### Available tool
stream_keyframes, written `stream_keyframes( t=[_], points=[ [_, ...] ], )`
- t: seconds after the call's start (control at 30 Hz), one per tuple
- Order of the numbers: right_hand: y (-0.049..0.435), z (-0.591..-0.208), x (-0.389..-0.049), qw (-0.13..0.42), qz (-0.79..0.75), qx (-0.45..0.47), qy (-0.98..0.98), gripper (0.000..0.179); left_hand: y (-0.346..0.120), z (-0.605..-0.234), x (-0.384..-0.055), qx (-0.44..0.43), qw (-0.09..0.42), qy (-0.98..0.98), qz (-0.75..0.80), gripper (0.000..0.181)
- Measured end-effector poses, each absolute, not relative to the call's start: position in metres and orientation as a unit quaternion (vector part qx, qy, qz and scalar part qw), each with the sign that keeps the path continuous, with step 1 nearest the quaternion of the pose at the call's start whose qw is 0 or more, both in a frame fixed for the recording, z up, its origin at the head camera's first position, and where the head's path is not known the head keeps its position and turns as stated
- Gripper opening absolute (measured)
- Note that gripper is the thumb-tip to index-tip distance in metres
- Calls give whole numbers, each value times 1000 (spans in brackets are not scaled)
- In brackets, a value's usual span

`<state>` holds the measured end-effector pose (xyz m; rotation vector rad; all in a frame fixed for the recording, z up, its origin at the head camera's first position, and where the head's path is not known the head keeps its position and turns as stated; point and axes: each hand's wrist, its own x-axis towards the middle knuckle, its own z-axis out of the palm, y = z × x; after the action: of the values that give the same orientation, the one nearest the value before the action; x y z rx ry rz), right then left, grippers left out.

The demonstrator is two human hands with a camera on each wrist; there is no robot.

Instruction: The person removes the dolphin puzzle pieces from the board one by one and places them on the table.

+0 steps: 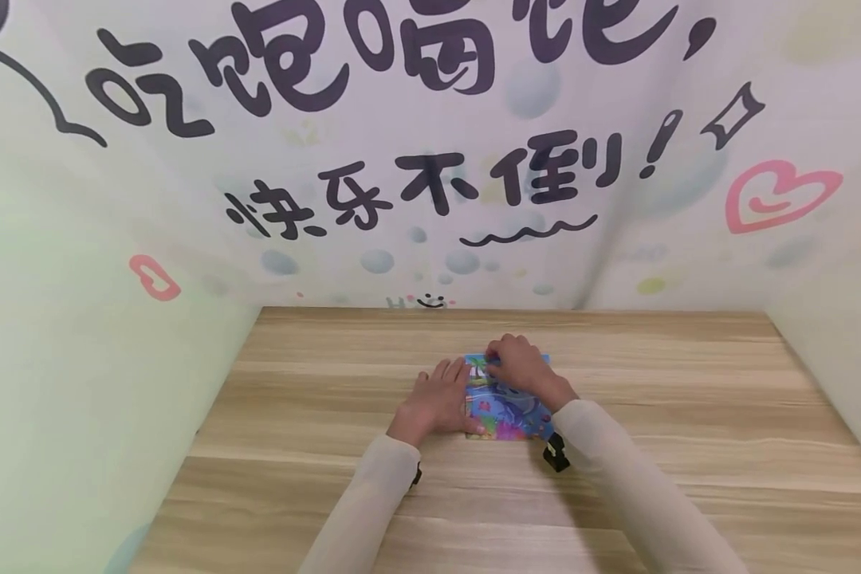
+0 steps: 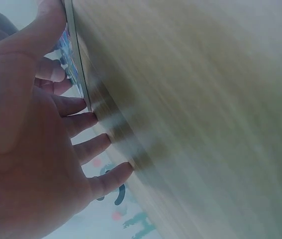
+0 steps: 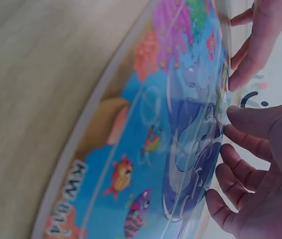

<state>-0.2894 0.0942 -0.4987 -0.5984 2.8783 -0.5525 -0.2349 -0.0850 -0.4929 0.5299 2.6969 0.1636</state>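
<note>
A thin flat board [image 1: 504, 410] printed with a blue sea scene lies on the table. In the right wrist view the board [image 3: 148, 124] shows fish, coral, a dolphin-like animal and the marking "KW 814", with pale lines running across it. My left hand [image 1: 441, 399] rests along the board's left side, fingers spread and fingertips on the table, thumb over the near left corner. Over the far part of the board, my right hand [image 1: 520, 363] touches its surface with loosely bent fingers. Whether the right thumb and fingers pinch anything is unclear.
The wood-grain table [image 1: 316, 383] extends around the board on all sides. Behind it stands a pale wall sheet [image 1: 402, 271] with large dark lettering. A small black device [image 1: 556, 453] sits by the right wrist. Pale walls border both sides.
</note>
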Motion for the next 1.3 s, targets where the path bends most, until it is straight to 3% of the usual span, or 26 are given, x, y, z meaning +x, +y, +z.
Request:
stream_keyframes(
  t=[0.3, 0.83, 1.3],
  points=[
    [93, -493, -289, 71, -215, -185, 956, 16, -86, -491, -235, 188, 198, 960, 56, 112],
    [98, -493, -293, 39, -233, -241, 941, 10, -84, -495, -236, 184, 203, 961, 46, 113],
    [101, -490, -291, 64, -301, -231, 923, 7, -83, -495, -237, 189, 202, 960, 37, 113]
  ],
)
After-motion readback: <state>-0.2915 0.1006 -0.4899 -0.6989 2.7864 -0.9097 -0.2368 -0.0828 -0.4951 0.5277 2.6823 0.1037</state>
